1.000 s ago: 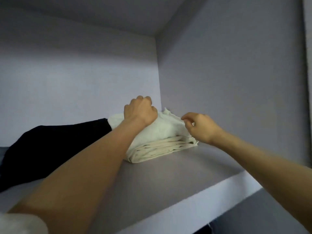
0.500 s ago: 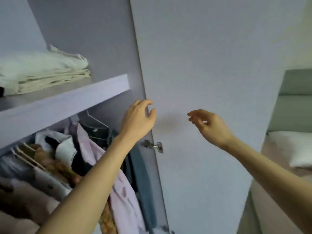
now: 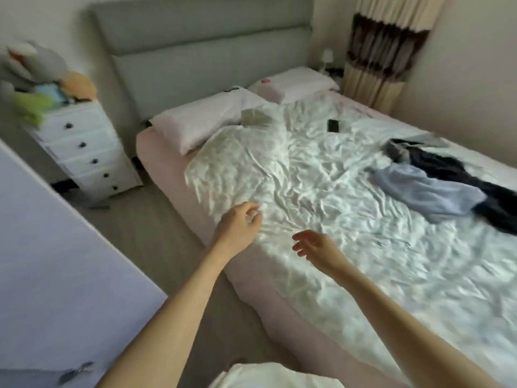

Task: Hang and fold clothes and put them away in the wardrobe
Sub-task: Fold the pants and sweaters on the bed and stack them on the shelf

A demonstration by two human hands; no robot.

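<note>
clothes [image 3: 436,186] lie on the bed [image 3: 321,191], well apart from both spread, empty grips.

Bed [image 3: 349,275] with clothes [image 3: 436,180], phone [image 3: 333,125], pillows [image 3: 201,119]

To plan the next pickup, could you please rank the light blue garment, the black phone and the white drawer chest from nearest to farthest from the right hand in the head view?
From the right hand, open and empty over the bed's near edge:
1. Light blue garment, to its right on the bed.
2. Black phone, farther up the bed, toward the pillows.
3. White drawer chest, off the bed, far left on the floor.
</note>
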